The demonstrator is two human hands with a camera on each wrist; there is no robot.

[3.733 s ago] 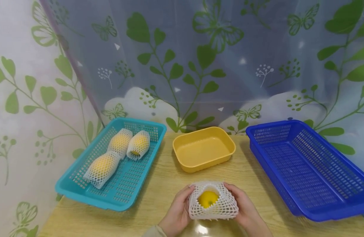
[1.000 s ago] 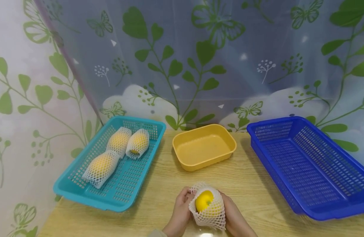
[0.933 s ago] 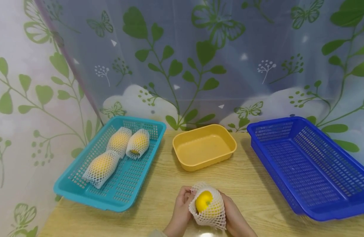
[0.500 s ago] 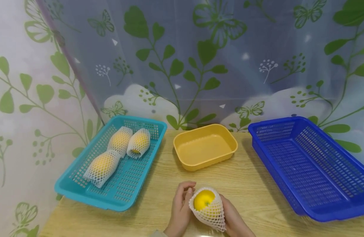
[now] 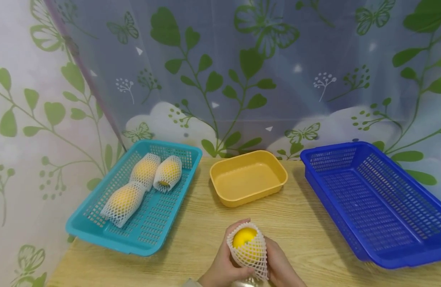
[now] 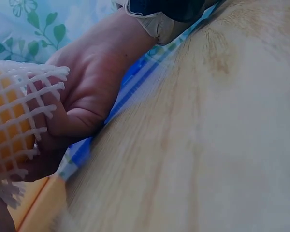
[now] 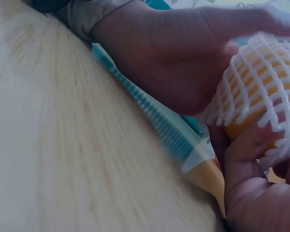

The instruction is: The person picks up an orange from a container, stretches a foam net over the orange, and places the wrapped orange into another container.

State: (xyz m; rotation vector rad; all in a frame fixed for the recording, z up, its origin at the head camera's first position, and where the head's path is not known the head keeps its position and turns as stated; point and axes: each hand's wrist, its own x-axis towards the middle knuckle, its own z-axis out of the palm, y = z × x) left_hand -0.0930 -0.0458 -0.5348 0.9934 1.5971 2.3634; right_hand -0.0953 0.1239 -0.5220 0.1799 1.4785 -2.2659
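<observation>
A round yellow fruit (image 5: 245, 237) sits inside a white foam net sleeve (image 5: 250, 253), its upper end bare at the net's mouth. My left hand (image 5: 225, 259) holds it from the left, with the thumb across the lower front of the net. From the other side my right hand (image 5: 280, 264) grips the net and fruit, partly hidden behind them. In the left wrist view the right hand (image 6: 94, 82) has its fingers curled in against the net. Fingers of the right hand (image 7: 261, 198) bend under the fruit in the right wrist view, with the left hand (image 7: 183, 53) above.
A teal basket (image 5: 159, 239) on the left holds three netted yellow fruits (image 5: 123, 199). At the back middle stands a yellow tub (image 5: 249, 197). The blue basket (image 5: 367, 191) stands on the right. All rest on a wooden table (image 5: 191, 223) before a leaf-print curtain (image 5: 213, 59).
The netted fruit was turned from lying sideways between both hands to mouth up. Half a second ago my left hand was loose beside it; now it wraps the fruit, which shifted slightly left.
</observation>
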